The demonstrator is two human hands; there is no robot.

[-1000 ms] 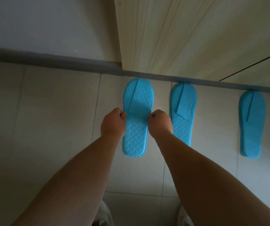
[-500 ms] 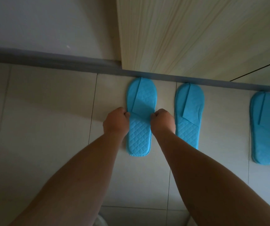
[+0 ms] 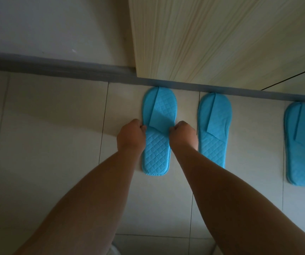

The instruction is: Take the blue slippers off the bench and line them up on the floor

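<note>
Three blue slippers lie flat on the tiled floor (image 3: 56, 126), toes at the grey baseboard (image 3: 56, 68) under the pale wooden bench (image 3: 212, 39); our left hand (image 3: 131, 136) and right hand (image 3: 184, 135), fingers curled closed, pinch the sides of the leftmost slipper (image 3: 157, 144); the middle slipper (image 3: 214, 126) lies just beside our right hand; the third slipper (image 3: 299, 144) lies well apart.

There are no words, numbers or signs to read here. The blue slippers (image 3: 158, 133) show only a stitched diamond pattern, with no name on them.
</note>
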